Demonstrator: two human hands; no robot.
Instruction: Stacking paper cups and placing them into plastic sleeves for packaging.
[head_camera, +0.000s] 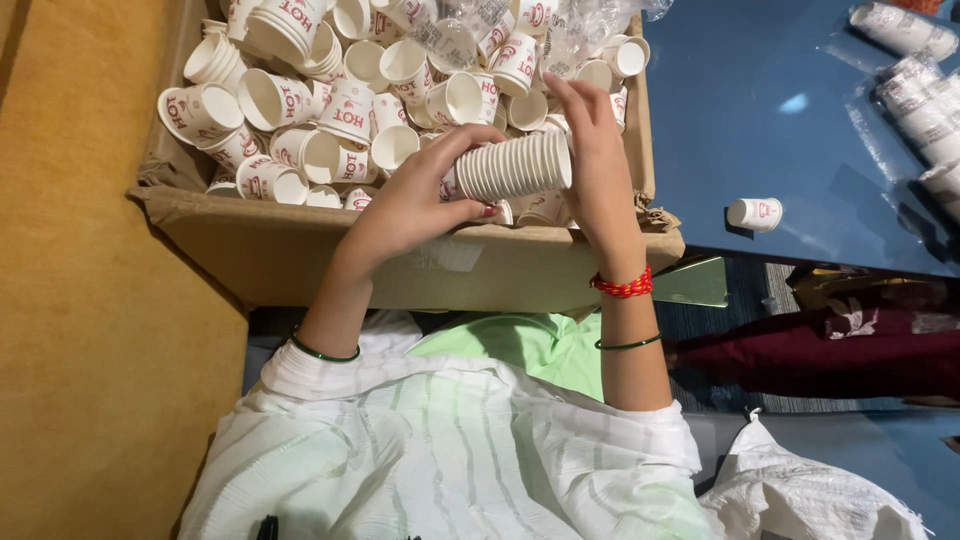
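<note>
Cardboard box (300, 255) holds paper cups (345, 105).

White cups (300, 100) – red print; brown box (300, 250); blue table (780, 110).

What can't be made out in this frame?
Head view only:
- Number of cups in the stack: left hand covers one end, right hand the other.
- Box depth: loose cups fill it; top edge cuts it.
- Wrapped cup sleeves: cut off right.
</note>
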